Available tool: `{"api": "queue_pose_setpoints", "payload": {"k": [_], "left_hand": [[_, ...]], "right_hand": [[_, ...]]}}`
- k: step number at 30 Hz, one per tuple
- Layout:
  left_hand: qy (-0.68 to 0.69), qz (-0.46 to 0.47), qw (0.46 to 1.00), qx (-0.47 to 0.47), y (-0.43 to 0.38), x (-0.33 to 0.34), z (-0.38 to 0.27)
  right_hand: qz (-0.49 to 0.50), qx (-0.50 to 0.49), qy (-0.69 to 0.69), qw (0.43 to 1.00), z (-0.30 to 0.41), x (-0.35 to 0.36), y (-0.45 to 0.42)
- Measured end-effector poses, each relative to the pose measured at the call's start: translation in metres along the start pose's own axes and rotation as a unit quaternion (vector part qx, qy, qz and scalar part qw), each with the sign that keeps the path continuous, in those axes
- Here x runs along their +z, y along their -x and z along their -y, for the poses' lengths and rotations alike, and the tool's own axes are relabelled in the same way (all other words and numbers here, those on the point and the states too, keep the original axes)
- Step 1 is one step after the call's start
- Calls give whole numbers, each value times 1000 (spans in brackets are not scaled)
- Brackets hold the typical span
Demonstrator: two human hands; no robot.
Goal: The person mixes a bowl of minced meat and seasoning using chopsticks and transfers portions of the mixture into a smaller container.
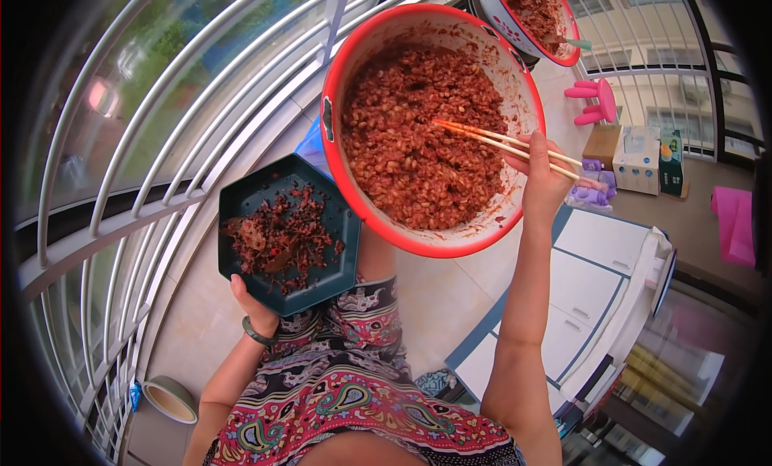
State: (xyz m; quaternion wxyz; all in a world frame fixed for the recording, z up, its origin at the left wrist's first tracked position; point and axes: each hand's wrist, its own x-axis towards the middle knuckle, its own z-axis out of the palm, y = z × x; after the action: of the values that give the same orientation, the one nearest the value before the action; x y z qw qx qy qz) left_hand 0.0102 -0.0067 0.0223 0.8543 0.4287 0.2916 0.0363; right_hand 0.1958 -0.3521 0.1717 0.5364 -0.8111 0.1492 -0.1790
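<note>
My right hand [538, 167] grips a pair of wooden chopsticks [503, 143], their tips stained orange-red. The tips touch a chunky red-brown mash with bean-like pieces [416, 146], which fills much of a large red-rimmed enamel basin [434, 249]. Chips in the enamel show as dark patches on its rim. With my left hand [256, 306] I hold a dark green hexagonal tray [342, 285] by its near edge, left of the basin. Dark crumbly bits, dried leaves and red pieces that look like spice residue [280, 234] lie on it.
A second red-rimmed basin [512, 29] holds similar mash and a pale green handle. White railings [151, 116] curve along the left. At right are a pink stool [594, 101], boxes [637, 158] and a white cabinet [585, 279]. A round container [170, 399] sits low at left.
</note>
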Motion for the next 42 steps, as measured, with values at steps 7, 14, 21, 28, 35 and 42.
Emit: {"api": "queue_pose_setpoints", "payload": {"k": [7,14,21,28,35,42], "left_hand": [[17,10,1000,-6,1,4,-2],[-3,17,1000,-1,0,-2,1],[13,-5,1000,2,1,4,-2],[21,-8,1000,3,1,8,-2],[-13,8,1000,-5,-1,-8,3],[2,3,1000,-7,-2,-8,5]], "right_hand": [[-19,-13,-4,1000,0,11,0],[-19,-26,-10,999,-6,10,-4],[-49,-3,10,999,-2,-8,-5],[-20,-20,-8,1000,-6,5,-4],[-13,-36,-19,999,-13,17,-3],[-31,-36,-8,999,-3,10,2]]}}
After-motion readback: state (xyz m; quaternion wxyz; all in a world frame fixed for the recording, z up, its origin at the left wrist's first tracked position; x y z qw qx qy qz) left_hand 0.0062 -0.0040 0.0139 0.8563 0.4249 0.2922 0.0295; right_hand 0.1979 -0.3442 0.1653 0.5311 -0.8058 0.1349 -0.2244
